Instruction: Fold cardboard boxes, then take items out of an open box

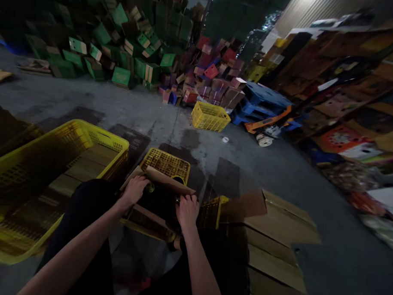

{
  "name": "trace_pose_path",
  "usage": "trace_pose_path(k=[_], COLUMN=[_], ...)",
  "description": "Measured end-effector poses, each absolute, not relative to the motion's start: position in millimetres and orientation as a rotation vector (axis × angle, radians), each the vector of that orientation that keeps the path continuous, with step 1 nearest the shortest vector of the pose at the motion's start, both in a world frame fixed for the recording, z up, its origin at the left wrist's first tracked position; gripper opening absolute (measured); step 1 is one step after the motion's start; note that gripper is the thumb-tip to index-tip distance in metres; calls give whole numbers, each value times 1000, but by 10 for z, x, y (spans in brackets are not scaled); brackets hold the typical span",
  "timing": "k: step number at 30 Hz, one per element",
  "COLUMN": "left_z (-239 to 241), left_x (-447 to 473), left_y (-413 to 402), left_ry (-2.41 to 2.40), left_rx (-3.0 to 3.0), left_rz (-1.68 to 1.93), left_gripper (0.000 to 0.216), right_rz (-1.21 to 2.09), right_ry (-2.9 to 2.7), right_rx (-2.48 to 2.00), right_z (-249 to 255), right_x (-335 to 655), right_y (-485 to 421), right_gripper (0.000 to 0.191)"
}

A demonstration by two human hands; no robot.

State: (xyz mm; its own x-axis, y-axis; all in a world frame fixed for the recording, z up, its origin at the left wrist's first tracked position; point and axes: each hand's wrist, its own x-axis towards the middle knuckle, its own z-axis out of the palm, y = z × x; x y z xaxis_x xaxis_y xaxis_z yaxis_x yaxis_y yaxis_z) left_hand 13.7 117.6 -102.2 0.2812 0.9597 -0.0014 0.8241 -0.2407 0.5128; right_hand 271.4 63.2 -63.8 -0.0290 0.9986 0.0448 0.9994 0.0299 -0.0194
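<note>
An opened cardboard box (169,181) with raised flaps rests between my knees, on or against an upturned yellow crate (165,162). My left hand (135,190) is closed over the box's left edge. On the opposite side, my right hand (187,209) grips the right edge with bent fingers. The inside of the box is very dark, and its contents cannot be made out. A small greenish-yellow spot shows beside my left fingertips.
To the left stands a large yellow basket (124,147) with several cardboard boxes (81,165) inside. Flattened cardboard (278,219) is stacked at the right. Farther off are a yellow crate (210,118), blue pallets (265,98), an orange pallet jack (270,120) and heaped green boxes (121,76).
</note>
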Motion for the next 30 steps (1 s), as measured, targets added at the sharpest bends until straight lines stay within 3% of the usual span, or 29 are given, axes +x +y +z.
trace_pose_path(k=[3, 7, 14, 24, 30], left_z=[-1005, -999, -742, -693, -702], left_x=[118, 159, 380, 462, 536], left_y=[1206, 1215, 1158, 1073, 1027], left_ry=[1601, 1575, 1255, 1027, 848], left_rx=[2119, 1955, 1547, 1000, 680], left_rz=[470, 746, 1044, 980, 1011], left_gripper=[29, 25, 32, 45, 60], right_rz=[-53, 83, 864, 1151, 1413], right_ry=[-2193, -2070, -1593, -1258, -1000], right_rx=[-2138, -1886, -1466, -1396, -1212], right_z=[-583, -522, -591, -613, -593], right_x=[2762, 2815, 2650, 2719, 2662], right_y=[619, 664, 726, 876, 818], right_gripper=[18, 24, 45, 25, 28])
